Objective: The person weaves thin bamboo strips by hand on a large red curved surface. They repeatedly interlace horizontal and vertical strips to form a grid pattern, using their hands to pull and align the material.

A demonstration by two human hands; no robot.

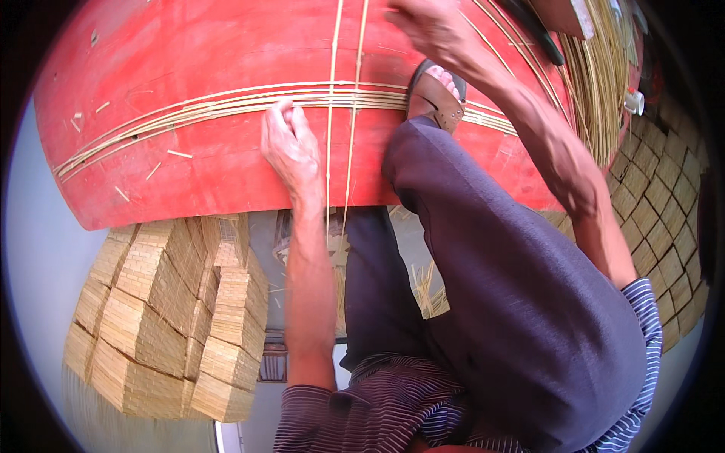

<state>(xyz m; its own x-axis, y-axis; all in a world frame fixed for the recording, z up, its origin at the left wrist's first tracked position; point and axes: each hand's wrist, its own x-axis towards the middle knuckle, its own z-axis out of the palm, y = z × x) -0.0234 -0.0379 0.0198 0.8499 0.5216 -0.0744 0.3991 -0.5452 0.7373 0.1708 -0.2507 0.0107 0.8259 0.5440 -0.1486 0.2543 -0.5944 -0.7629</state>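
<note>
A row of thin bamboo strips lies side to side across a red board. Two more strips cross over them lengthwise, toward my lap. My left hand is at the row, left of the crossing, fingers curled in a closed grip at the strips' near edge. My right hand is raised at the far side, right of the crossing strips; motion smears its fingers, so what they hold cannot be made out. My foot in a brown sandal presses on the row between the hands.
A thick bundle of loose strips lies at the far right, beside a dark long-handled tool. Stacked straw-coloured woven blocks stand at the lower left and at the right. Short offcuts dot the board.
</note>
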